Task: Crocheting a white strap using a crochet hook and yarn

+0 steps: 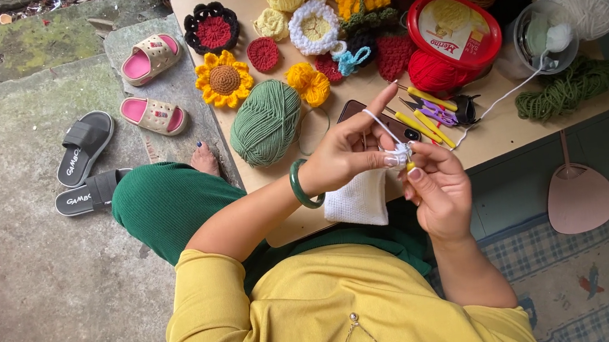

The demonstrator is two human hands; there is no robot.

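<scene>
I saw both hands meet over the near edge of the low wooden table (pixel 512 138). My left hand (pixel 351 151), with a green bangle (pixel 299 187) on the wrist, pinched the top of a white crochet piece (pixel 359 199) that hung down from the fingers, and its forefinger stuck out with white yarn (pixel 376 122) looped over it. My right hand (pixel 438 187) was closed on a crochet hook (pixel 409 164); only a bit of yellow handle showed at the fingertips, right against the left thumb. The hands were touching at the stitch.

The white strand ran up and right to a clear container (pixel 543 40) holding a white yarn ball. Just beyond the hands lay yellow-handled hooks (pixel 428 124), purple scissors (pixel 438 112) and a dark phone (pixel 358 109). A green skein (pixel 265 122) sat left of them, a crocheted sunflower (pixel 225 79) further back. Sandals (pixel 83 145) lay on the concrete to the left.
</scene>
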